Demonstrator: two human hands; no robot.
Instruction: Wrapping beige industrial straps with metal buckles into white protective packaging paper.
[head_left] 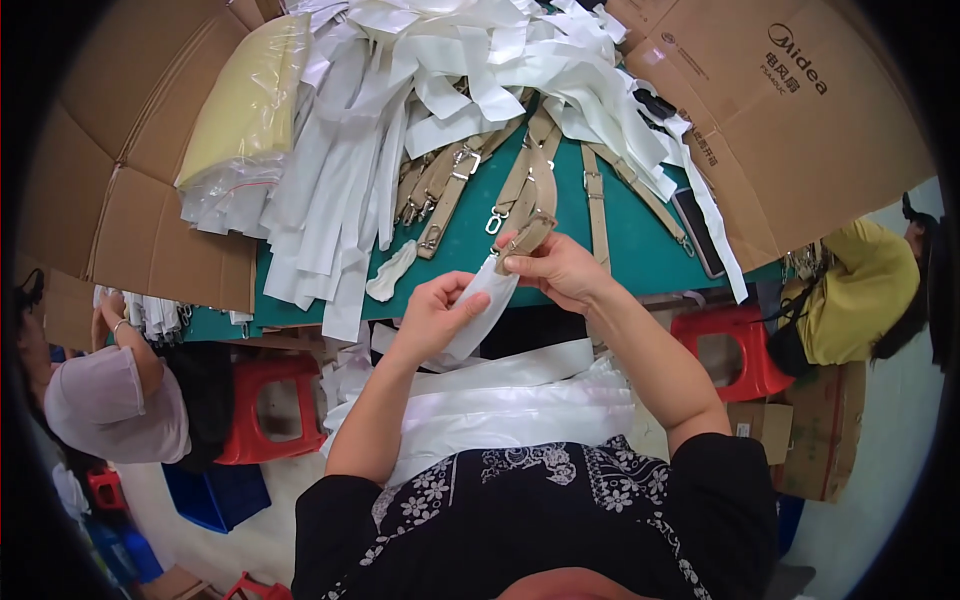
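Note:
Just in front of the table edge, my right hand pinches a beige strap near its metal end. The strap runs up from my fingers toward the tabletop. My left hand is closed on a white strip, which looks like a thin sleeve and reaches up to the strap's end. Whether the strap end sits inside the white strip or beside it, I cannot tell. More beige straps with metal buckles and clasps lie on the green table beyond my hands. A crumpled white piece is left of them.
Long white strips are heaped across the green table. A clear bag with yellowish contents lies left. Tall cardboard panels flank both sides. A dark phone-like slab is at right. Red stools and people sit on either side.

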